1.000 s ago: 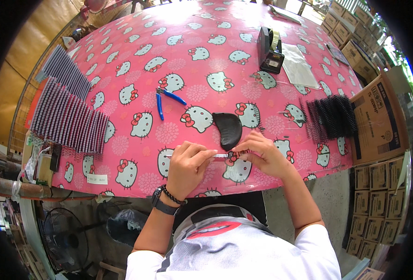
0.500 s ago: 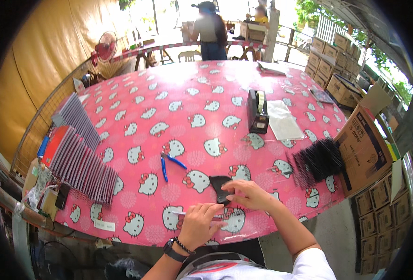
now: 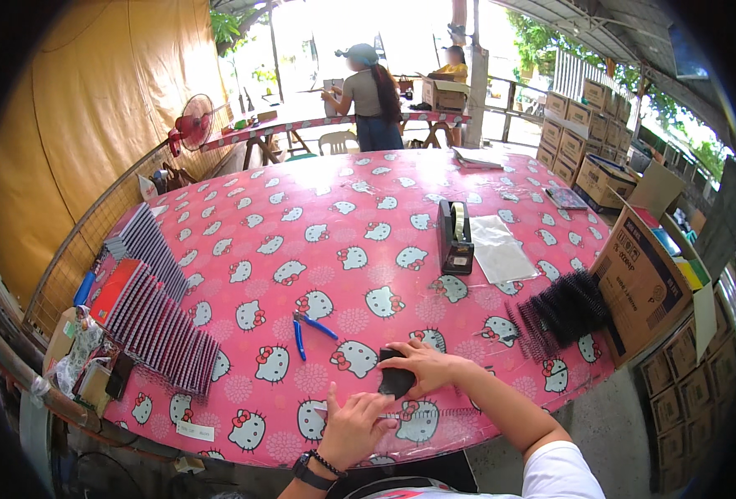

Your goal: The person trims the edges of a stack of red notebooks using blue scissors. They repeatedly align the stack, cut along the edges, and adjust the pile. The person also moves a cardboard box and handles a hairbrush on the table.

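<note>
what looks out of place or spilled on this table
Nothing looks plainly spilled. The untidiest spot is the black coils, heaped loosely beside the box at the right rather than stacked neatly. The pliers also lie with their handles spread.

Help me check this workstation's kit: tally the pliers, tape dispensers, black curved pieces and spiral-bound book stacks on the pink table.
Pliers: 1
Tape dispensers: 1
Black curved pieces, by the right hand: 1
Spiral-bound book stacks: 2
Total: 5
</note>
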